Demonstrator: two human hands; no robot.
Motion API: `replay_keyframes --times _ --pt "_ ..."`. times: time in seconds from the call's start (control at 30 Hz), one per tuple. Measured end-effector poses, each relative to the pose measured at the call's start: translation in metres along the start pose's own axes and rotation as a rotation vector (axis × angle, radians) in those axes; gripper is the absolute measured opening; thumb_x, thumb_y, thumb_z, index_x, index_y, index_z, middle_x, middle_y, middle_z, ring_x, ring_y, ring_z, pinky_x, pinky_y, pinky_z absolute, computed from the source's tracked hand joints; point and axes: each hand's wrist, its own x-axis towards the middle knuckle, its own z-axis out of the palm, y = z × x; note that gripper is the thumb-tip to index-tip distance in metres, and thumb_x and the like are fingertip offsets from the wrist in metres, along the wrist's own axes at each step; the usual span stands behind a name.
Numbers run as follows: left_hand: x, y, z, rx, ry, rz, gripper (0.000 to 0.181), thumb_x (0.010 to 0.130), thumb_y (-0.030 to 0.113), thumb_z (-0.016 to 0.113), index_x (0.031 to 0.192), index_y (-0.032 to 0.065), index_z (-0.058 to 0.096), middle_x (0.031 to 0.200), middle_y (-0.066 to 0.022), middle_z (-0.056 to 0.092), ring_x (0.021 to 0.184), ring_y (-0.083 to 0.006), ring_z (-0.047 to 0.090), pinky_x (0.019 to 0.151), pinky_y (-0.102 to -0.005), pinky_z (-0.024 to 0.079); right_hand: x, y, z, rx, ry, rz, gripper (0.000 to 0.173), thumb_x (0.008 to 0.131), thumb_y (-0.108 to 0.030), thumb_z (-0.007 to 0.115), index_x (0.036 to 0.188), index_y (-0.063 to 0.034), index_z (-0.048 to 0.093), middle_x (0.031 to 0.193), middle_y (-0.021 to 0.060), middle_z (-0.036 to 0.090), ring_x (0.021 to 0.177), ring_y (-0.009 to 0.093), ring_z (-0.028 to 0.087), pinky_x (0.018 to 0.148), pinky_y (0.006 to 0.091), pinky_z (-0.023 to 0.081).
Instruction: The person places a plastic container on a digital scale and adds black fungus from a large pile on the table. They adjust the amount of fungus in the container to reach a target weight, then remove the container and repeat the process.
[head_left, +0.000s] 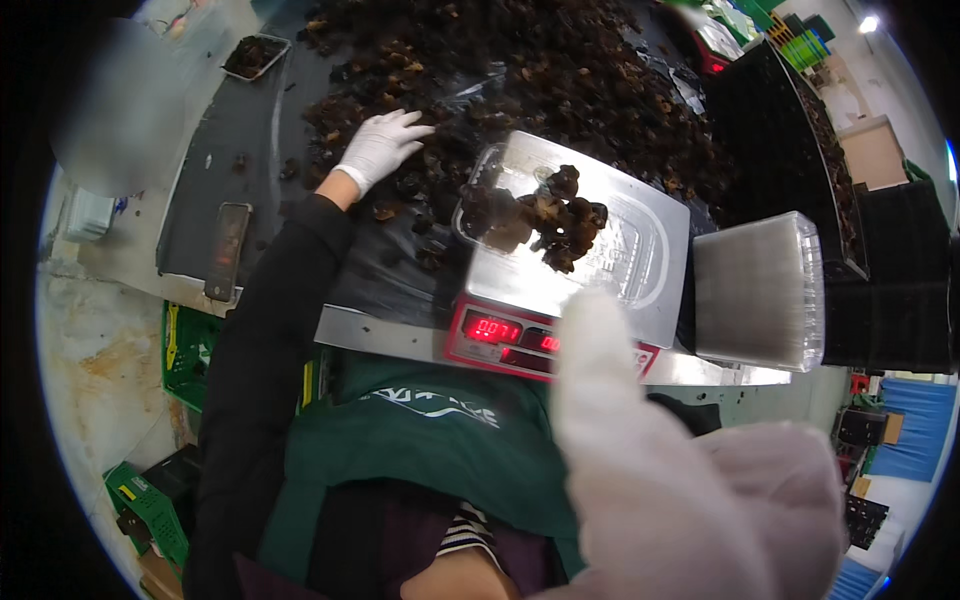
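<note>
My left hand (384, 148), in a white glove, rests at the near edge of a heap of dark brown wood ear mushrooms (600, 82); its fingers are spread. My right hand (660, 480), also gloved, looms blurred close to the camera with one finger extended; whether it holds anything cannot be seen. Beyond that finger stands a digital scale (517, 341) with a red body, lit display and steel platform (664, 225). A clear plastic tray (480, 180) lies on the platform, with a few mushroom pieces (566, 225) in it or over it.
A stack of clear trays (757, 292) stands right of the scale, beside black crates (889, 247). At left lie a phone (228, 251) and a filled tray (255, 57). Another scale (712, 56) sits far right. Green crates (150, 510) are below the table at left.
</note>
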Motion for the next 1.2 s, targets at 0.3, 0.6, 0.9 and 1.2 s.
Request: replay_keyframes --times 0.3,0.6,0.9,1.2 --pt "-0.056 -0.049 -0.037 -0.372 0.176 -0.349 0.013 0.084 0.002 0.062 0.096 0.0026 0.066 0.100 -0.0122 0.066 0.096 -0.0301 0.064 0.084 -0.0362 0.050 -0.054 0.070 0.089 -0.026 0.369 0.669 0.007 0.089 0.002 0.065 0.090 0.0043 0.072 0.067 0.0043 0.063 0.050 0.004 0.043 0.045 0.0208 0.034" --pt "-0.096 0.043 -0.070 -0.365 0.101 -0.215 0.026 0.079 0.003 0.067 0.104 0.0072 0.067 0.103 -0.0091 0.063 0.099 -0.0289 0.060 0.086 -0.0360 0.050 -0.173 0.115 0.125 0.106 0.148 1.268 0.024 0.099 -0.017 0.057 0.098 0.0041 0.068 0.075 0.0066 0.063 0.066 0.014 0.052 0.065 0.0278 0.045" --pt "-0.068 0.045 -0.030 -0.089 0.153 -0.133 0.016 0.078 0.006 0.066 0.094 0.0114 0.068 0.089 -0.0045 0.063 0.089 -0.0251 0.059 0.082 -0.0363 0.044 -0.168 0.122 0.127 0.112 0.168 1.279 0.027 0.099 -0.020 0.058 0.096 0.0045 0.069 0.078 0.0087 0.064 0.067 0.016 0.053 0.067 0.0293 0.046" --pt "-0.057 -0.015 -0.058 -0.575 0.321 -0.514 0.014 0.081 0.004 0.062 0.094 0.0037 0.066 0.091 -0.0065 0.066 0.084 -0.0209 0.064 0.080 -0.0342 0.051 -0.174 0.124 0.132 0.122 0.174 1.277 0.025 0.099 -0.018 0.058 0.096 0.0045 0.068 0.079 0.0096 0.065 0.070 0.016 0.056 0.068 0.0292 0.046"
